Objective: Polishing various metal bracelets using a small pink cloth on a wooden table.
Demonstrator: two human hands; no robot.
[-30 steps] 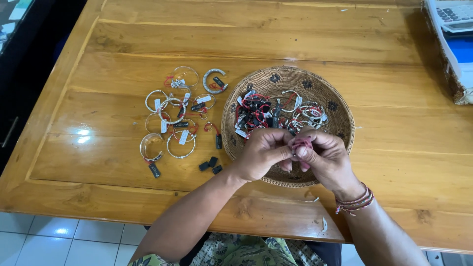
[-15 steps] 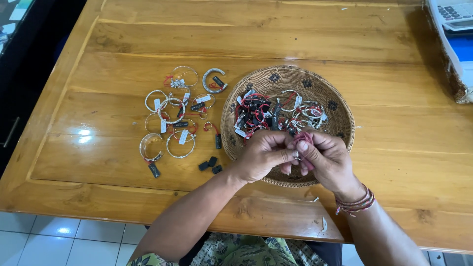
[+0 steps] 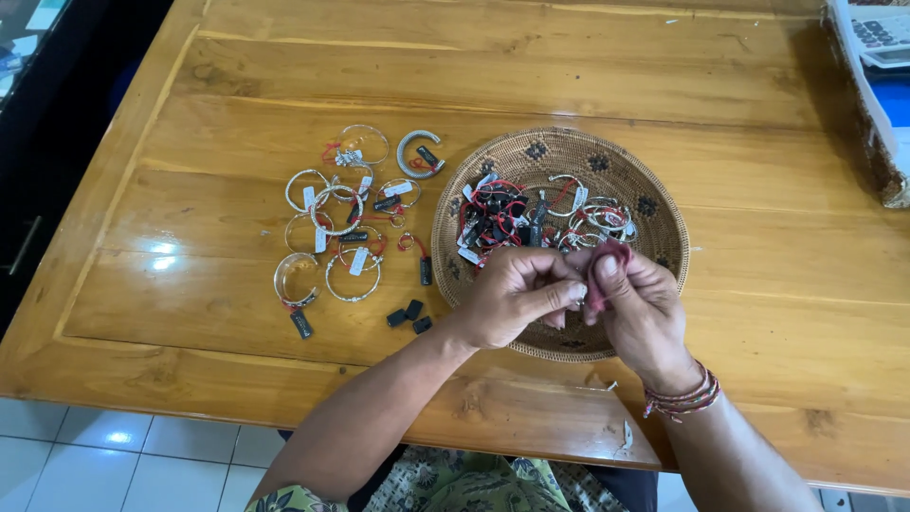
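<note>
My left hand (image 3: 517,296) and my right hand (image 3: 640,308) meet over the near rim of a round woven basket (image 3: 654,185). Between their fingertips they pinch a small piece of jewellery with a red string (image 3: 607,265); the piece itself is mostly hidden by the fingers. The basket holds a tangle of silver rings and bangles with red strings, white tags and black tags (image 3: 531,213). My right wrist wears red cord bracelets (image 3: 682,398).
Several silver bangles with tags (image 3: 336,223) lie spread on the wooden table (image 3: 474,66) left of the basket, with three loose black tags (image 3: 409,315) near them. A box with a calculator on it (image 3: 877,76) stands at the far right corner.
My hands have stayed over the basket's near rim, fingers working the red-strung piece slightly; the red string now shows more above my right thumb.
</note>
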